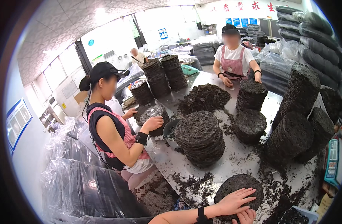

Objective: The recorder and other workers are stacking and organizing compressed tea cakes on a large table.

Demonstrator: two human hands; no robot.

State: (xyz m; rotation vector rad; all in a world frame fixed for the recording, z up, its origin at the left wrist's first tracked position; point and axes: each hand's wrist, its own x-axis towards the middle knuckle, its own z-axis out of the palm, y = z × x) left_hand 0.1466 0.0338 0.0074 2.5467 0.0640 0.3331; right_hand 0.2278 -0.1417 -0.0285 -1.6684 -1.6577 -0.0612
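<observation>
A round, dark cake of what looks like dried seaweed (229, 187) lies on the metal table (164, 156) right before me. My left hand (237, 200) rests palm down across its top, fingers slightly spread, a black band around the wrist. Just below it, my right hand (246, 216) touches the near part of the cake, partly cut off by the picture's lower edge. Whether its fingers grip the cake is hidden. Beyond my hands stands a thick stack of similar round cakes (200, 138), with loose dark flakes (192, 183) scattered around on the metal.
Tall cake stacks (288, 137) lean at the right. Beside them are a blue packet (331, 159) and a light tray (306, 214). A bowl (168, 131) sits behind the thick stack. Co-workers handle stacks at left (112, 117) and across the table (232, 56). Plastic-wrapped bundles (84, 190) fill the left.
</observation>
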